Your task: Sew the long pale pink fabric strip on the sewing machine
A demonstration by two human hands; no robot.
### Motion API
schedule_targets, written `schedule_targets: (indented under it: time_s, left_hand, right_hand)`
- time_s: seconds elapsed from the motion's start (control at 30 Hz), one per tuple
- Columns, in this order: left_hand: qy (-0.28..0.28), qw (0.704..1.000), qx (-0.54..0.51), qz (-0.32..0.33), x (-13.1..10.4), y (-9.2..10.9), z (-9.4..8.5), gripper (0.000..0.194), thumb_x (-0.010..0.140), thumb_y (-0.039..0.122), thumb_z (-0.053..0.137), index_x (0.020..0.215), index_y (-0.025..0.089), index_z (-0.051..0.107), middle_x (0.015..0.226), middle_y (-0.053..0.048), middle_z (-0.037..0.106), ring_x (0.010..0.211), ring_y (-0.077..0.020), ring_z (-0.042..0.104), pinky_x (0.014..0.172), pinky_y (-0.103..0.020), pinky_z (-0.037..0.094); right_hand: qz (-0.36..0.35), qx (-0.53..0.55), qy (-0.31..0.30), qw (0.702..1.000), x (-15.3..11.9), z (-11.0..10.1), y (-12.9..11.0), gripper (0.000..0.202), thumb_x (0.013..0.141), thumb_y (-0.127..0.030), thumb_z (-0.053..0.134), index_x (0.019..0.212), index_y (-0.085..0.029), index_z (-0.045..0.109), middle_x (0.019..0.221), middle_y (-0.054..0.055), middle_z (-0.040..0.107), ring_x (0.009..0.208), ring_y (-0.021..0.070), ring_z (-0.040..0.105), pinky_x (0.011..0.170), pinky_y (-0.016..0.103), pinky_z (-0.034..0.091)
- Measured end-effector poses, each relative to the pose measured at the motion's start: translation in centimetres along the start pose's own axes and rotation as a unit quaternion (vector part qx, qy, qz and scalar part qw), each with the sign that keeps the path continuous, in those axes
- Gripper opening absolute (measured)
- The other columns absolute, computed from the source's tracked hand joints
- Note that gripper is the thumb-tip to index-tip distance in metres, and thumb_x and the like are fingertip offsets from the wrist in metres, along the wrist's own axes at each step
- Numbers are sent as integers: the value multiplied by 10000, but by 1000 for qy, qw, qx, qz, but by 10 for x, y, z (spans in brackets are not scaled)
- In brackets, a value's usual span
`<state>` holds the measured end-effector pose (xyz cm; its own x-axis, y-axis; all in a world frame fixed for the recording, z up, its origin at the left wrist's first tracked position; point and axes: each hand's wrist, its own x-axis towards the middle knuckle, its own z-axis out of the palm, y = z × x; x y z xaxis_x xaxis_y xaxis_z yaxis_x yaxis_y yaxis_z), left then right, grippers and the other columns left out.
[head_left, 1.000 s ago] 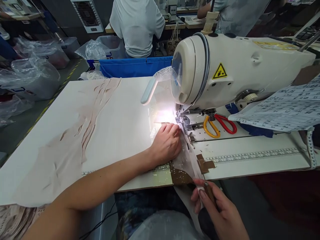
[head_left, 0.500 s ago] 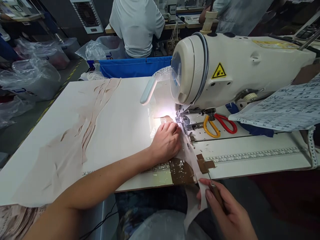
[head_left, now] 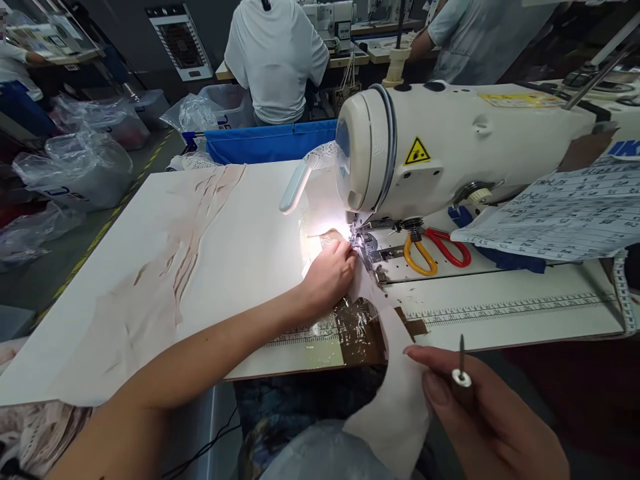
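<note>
Cloth [head_left: 403, 380]: runs from the sewing machine [head_left: 415, 143] over the table's [head_left: 505, 320] front edge
Left hand [head_left: 331, 273]: lies on the cloth, fingers together; cannot tell if pinching
Right hand [head_left: 493, 417]: grips an awl [head_left: 462, 380]
Scissors [head_left: 429, 258]: under the machine's arm

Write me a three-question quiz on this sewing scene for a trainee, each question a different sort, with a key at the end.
1. True or false: the right grip holds a pointed tool.
2. Choose one. The left grip is:
A) on the printed sheet
B) close to the lit needle area of the sewing machine
C) inside a plastic bin
3. Short answer: over which edge of the table does the pale fabric hang?

Key:
1. True.
2. B.
3. The near edge, on the camera wearer's side.
</note>
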<state>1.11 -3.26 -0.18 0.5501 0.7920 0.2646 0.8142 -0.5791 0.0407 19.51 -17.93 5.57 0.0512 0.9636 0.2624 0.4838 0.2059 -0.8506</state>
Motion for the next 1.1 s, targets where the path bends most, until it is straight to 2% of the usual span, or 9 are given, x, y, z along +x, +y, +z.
schedule_targets:
  time_s: [0.1, 0.2, 0.3, 0.37, 0.47, 0.6, 0.7, 0.8, 1.1]
  left_hand:
    - [-10, 999, 49, 7, 9, -4, 2, 304, 913, 66, 350, 979, 103, 644, 902, -145, 632, 860, -238, 567, 745, -376, 505]
    - [19, 999, 44, -11, 13, -8, 3, 250, 909, 72, 402, 938, 117, 646, 933, -134, 654, 830, -220, 587, 677, -334, 513]
    - [79, 995, -52, -28, 12, -15, 4, 186, 920, 132, 458, 864, 144, 635, 929, -99, 670, 825, -198, 606, 673, -313, 532]
    - [110, 983, -145, -30, 12, -21, 5, 181, 921, 156, 475, 810, 165, 618, 895, -71, 676, 821, -178, 618, 709, -305, 545]
    - [116, 963, -239, -38, 12, -27, 6, 172, 910, 199, 522, 760, 185, 606, 874, -50, 682, 819, -168, 637, 701, -292, 548]
    - [99, 954, -277, -63, 14, -28, 3, 277, 914, 284, 543, 654, 189, 563, 806, -43, 673, 753, -169, 638, 629, -283, 528]
    - [95, 947, -296, -79, 15, -26, 2, 310, 918, 310, 539, 630, 193, 540, 791, -36, 672, 749, -168, 640, 630, -281, 522]
    - [92, 944, -306, -85, 17, -25, 1, 289, 927, 331, 530, 672, 202, 565, 810, -36, 677, 765, -169, 640, 669, -293, 528]
    - [116, 946, -294, -67, 18, -23, 2, 248, 942, 300, 467, 724, 214, 546, 842, -48, 659, 794, -172, 622, 728, -328, 544]
  right_hand:
    - [-36, 8, -23, 999, 2, 1, -11, 197, 914, -417, 546, 952, -334, 721, 765, -15, 732, 433, 103, 565, 413, 188, 475]
    - [-70, 15, -92, 993, 4, -1, -8, 210, 947, -380, 496, 1044, -349, 680, 706, -47, 713, 390, 85, 524, 440, 176, 480]
    - [-56, -8, -163, 985, 11, -1, 9, 253, 972, -331, 439, 1131, -306, 634, 584, -65, 652, 393, 99, 531, 468, 188, 482]
    - [-23, -28, -176, 984, 20, 2, 23, 276, 986, -319, 393, 1150, -257, 606, 584, -56, 650, 423, 117, 568, 476, 207, 482]
    - [-20, -75, -127, 989, 34, 14, 42, 288, 979, -332, 374, 1131, -191, 574, 695, 6, 708, 500, 156, 638, 465, 236, 471]
    - [-88, -176, -50, 979, 51, 35, 56, 302, 966, -270, 358, 1131, -131, 570, 634, 19, 701, 448, 171, 619, 394, 246, 387]
    - [-149, -228, -5, 962, 61, 48, 60, 315, 954, -203, 369, 1133, -104, 609, 805, 79, 762, 564, 180, 680, 434, 244, 415]
    - [-174, -270, 11, 947, 67, 55, 63, 341, 947, -185, 384, 1153, -125, 649, 917, 87, 773, 622, 170, 694, 480, 240, 437]
    - [-167, -307, 30, 936, 75, 62, 63, 332, 948, -181, 394, 1095, -140, 690, 861, 65, 774, 597, 147, 673, 493, 247, 404]
